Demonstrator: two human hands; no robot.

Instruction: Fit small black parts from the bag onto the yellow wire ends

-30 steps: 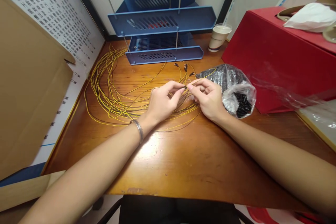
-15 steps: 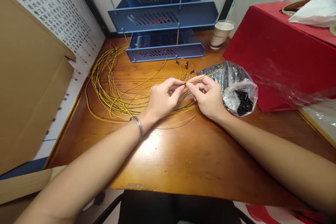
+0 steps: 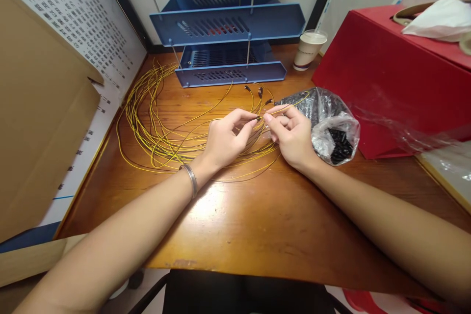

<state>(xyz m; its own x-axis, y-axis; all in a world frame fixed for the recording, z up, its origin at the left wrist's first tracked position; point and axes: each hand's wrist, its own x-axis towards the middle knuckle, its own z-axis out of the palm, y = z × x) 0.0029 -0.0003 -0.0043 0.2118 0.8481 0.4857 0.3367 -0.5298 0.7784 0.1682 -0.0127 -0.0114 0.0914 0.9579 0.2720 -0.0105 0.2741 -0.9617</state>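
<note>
Head view, centre of frame: the left hand (image 3: 222, 140) and right hand (image 3: 292, 137) meet fingertip to fingertip, each grip pinching one yellow wire (image 3: 257, 118) end above the wooden surface (image 3: 257, 221). A small dark piece seems pinched there too, though it is tiny. Steady alignment matters. Loose wire loops (image 3: 158, 127) lie left; the plastic bag (image 3: 331, 125) sits right.

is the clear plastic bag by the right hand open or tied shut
Open. The plastic bag lies on the table with its mouth loose toward the right hand; small black parts show inside.
</note>
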